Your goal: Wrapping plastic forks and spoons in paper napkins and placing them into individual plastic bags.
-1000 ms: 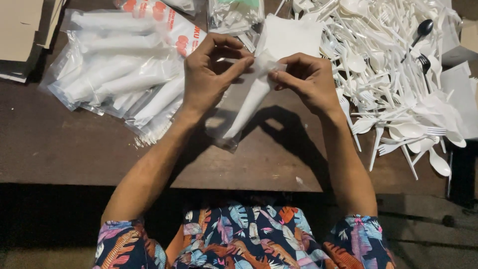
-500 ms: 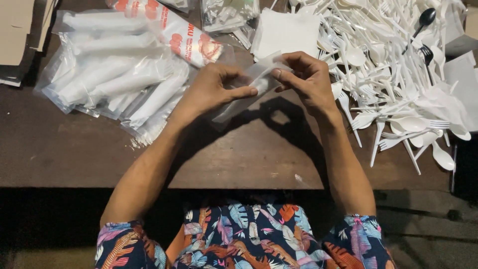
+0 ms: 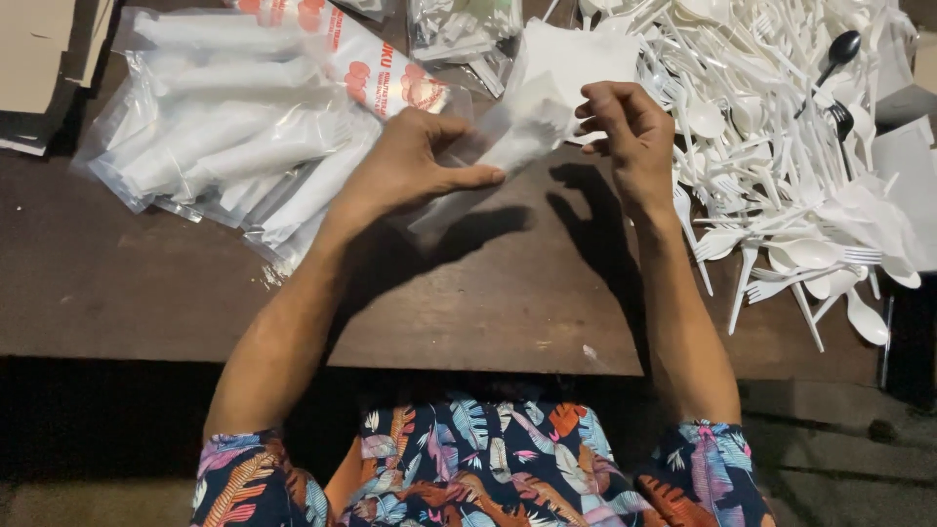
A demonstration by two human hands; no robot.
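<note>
Your left hand [image 3: 405, 166] and right hand [image 3: 630, 127] both grip one clear plastic sleeve [image 3: 498, 146] with white cutlery inside, held just above the brown surface [image 3: 146, 293], near its far middle. The left grip pinches the sleeve's lower part, thumb stretched along it; the right grip closes its fingertips on the upper end. To your left lies a pile of finished packed sleeves [image 3: 224, 146], just beside your left hand. To your right spreads a loose heap of white plastic spoons and forks [image 3: 781, 146], crowding your right wrist. A white napkin [image 3: 576, 54] lies behind the sleeve, with a small clear bag [image 3: 459, 24] farther off.
</note>
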